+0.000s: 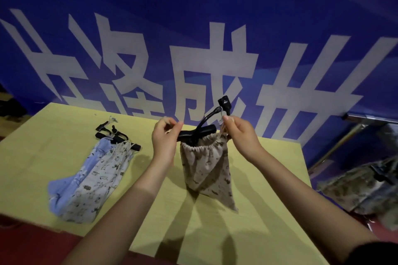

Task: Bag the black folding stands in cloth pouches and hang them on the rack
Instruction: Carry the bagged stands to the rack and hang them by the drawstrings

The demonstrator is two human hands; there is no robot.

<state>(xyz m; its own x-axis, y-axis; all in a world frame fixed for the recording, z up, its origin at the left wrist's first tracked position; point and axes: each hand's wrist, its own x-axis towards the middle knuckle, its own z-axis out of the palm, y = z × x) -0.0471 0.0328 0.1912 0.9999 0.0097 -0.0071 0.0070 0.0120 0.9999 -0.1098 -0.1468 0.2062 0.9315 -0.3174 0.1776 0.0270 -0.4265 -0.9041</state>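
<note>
Pinching drawstrings either side of beige pouch (205, 168), left hand (164, 137), right hand (241, 135), black stand (206, 123) poking out

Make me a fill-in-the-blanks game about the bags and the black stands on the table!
1. The beige pouch is held up by ____ hands.
2. The black stand pokes out of the pouch's ____.
3. The blue pouch lies on the ____ table.
4. The wall banner behind is ____ with white characters.

Missing words: two; top; yellow; blue
</note>
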